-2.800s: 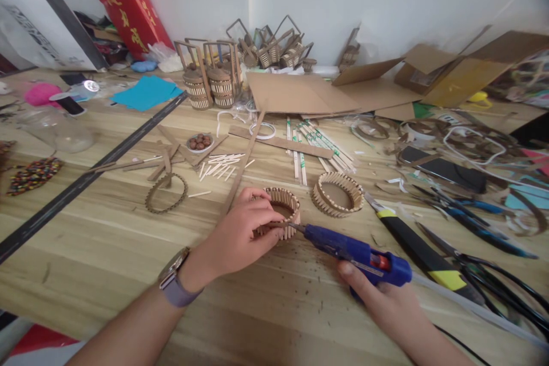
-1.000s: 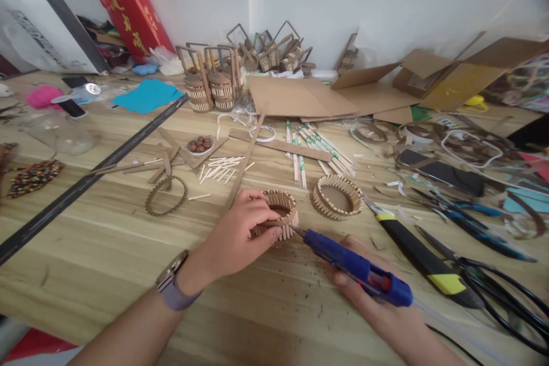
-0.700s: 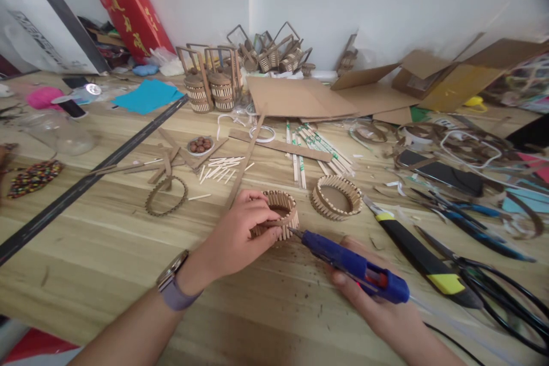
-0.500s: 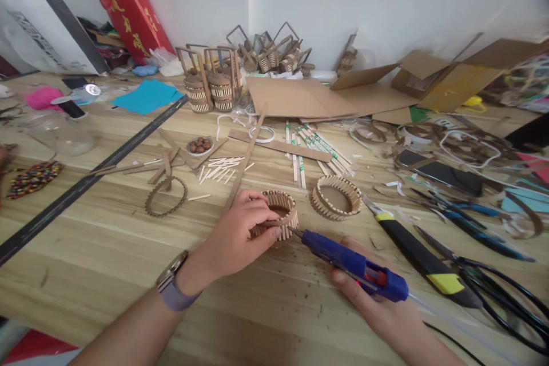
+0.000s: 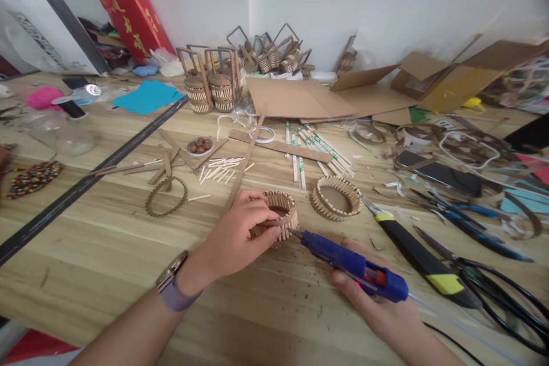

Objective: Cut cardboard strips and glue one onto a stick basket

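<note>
My left hand (image 5: 246, 226), with a watch on its wrist, grips the near left side of a small round basket (image 5: 288, 218) made of short wooden sticks. A long brown cardboard strip (image 5: 244, 174) runs from behind that hand toward the back. In my right hand (image 5: 373, 309) is a blue hot glue gun (image 5: 351, 260), its nozzle pointing left and close against the basket's near right wall; whether it touches I cannot tell. A second stick basket (image 5: 337, 199) rests on the table behind the glue gun, and a thin brown ring (image 5: 166, 197) lies to the left.
On the right lie a yellow-black cutter (image 5: 422, 254), large scissors (image 5: 484, 280), pliers (image 5: 472, 223) and a phone (image 5: 440, 172). Behind my hands are short sticks (image 5: 221, 170), a bowl of brown beads (image 5: 200, 146), and finished handled baskets (image 5: 221, 91). Flattened cardboard (image 5: 295, 97) lies at the back.
</note>
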A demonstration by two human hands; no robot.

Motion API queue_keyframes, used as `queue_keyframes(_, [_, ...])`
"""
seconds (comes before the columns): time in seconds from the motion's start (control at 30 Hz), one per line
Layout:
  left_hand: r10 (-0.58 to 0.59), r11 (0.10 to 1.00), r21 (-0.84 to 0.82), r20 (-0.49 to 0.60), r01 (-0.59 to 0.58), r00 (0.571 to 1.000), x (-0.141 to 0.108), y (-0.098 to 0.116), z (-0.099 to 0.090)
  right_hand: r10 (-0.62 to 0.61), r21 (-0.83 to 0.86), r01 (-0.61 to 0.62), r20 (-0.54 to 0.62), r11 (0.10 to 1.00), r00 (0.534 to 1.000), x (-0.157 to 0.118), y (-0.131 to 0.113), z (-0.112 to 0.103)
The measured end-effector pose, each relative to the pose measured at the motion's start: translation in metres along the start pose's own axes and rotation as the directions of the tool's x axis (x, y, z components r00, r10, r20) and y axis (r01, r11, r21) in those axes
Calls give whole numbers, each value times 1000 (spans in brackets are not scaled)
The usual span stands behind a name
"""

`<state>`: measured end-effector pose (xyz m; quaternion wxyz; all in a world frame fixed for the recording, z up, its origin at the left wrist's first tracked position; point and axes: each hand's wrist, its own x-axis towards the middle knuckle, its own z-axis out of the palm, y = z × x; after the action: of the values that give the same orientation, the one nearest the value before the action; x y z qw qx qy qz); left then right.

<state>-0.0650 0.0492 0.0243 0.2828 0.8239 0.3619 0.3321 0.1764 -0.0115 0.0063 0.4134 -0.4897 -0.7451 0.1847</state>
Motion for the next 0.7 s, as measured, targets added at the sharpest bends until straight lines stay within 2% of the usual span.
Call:
queue_keyframes(0.3, [6, 1000, 11, -5, -6, 1000, 1, -1, -1, -57, -61, 56, -1, 997, 998, 1, -1, -1])
queue_keyframes(0.7, [5, 1000, 11, -13, -4, 1000, -1, 0, -1, -35, -66, 37, 36, 997, 999, -1, 2, -2])
